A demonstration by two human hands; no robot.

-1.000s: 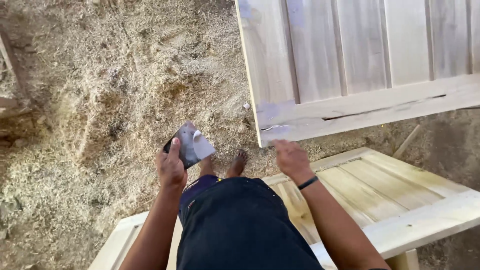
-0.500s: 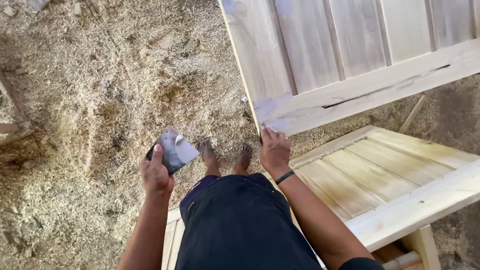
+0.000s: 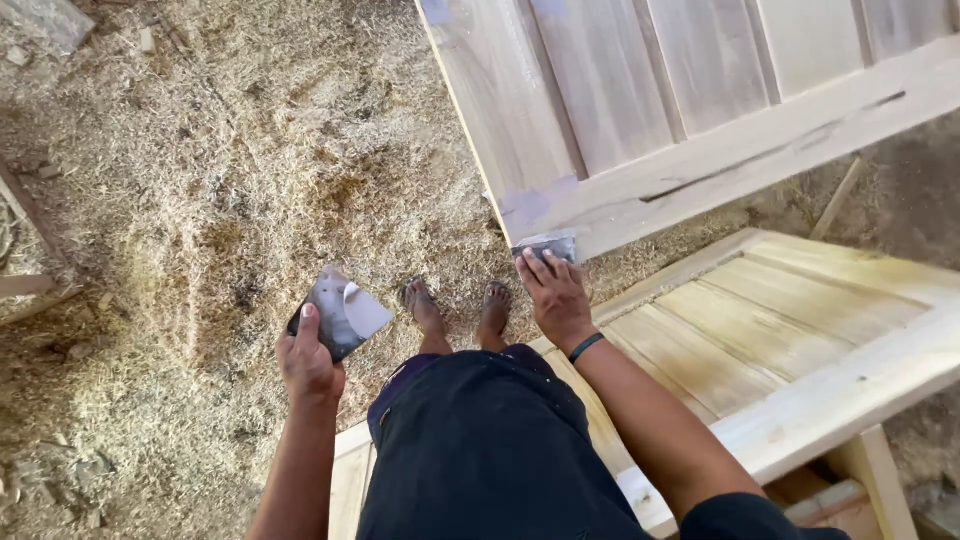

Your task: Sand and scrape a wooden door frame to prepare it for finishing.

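Observation:
My left hand point(image 3: 308, 362) grips a dark flat pad point(image 3: 338, 312) that carries a pale grey-white smear of filler, held out over the sawdust. Fingers extended, my right hand point(image 3: 556, 296) presses a small metal scraper blade point(image 3: 545, 246) against the bottom corner of a leaning pale wooden door panel point(image 3: 640, 120). Grey filler patches show on that corner and along the panel's left edge. My two bare feet point(image 3: 458, 305) stand between the hands.
A second wooden door panel point(image 3: 790, 330) lies flat on a stand at my right, reaching under my right arm. Thick sawdust and shavings point(image 3: 200, 200) cover the ground. Wood offcuts point(image 3: 30, 285) lie at the left edge.
My right hand has moved up and forward, bringing the scraper onto the leaning panel's corner. My left hand with the pad has drifted slightly left and down.

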